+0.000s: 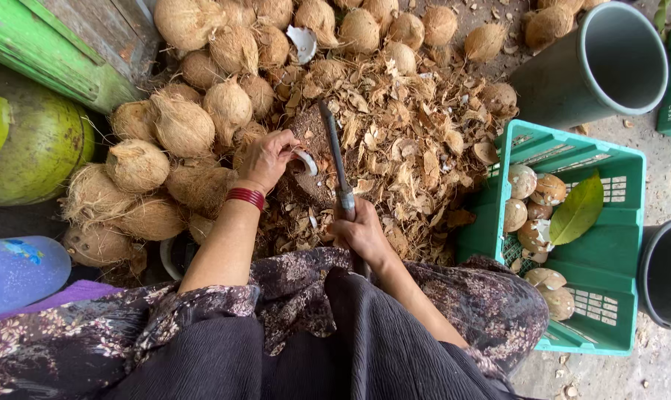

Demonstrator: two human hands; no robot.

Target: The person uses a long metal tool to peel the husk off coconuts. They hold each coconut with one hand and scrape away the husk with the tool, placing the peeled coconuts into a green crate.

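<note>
My right hand (361,233) grips the handle of a long dark knife (335,159) whose blade points away from me over a wooden chopping block (309,174). My left hand (265,157), with a red bangle on the wrist, holds a curved piece of coconut shell (304,159) with white flesh against the block, just left of the blade. A heap of husked brown coconuts (184,126) lies to the left and behind the hand. Dry husk chips (409,148) cover the ground to the right of the knife.
A green plastic crate (617,222) at right holds peeled coconut pieces (532,204) and a green leaf (578,210). Two grey buckets stand at upper right (624,63) and right edge (665,274). A green gas cylinder (32,144) and a blue container (17,270) sit left.
</note>
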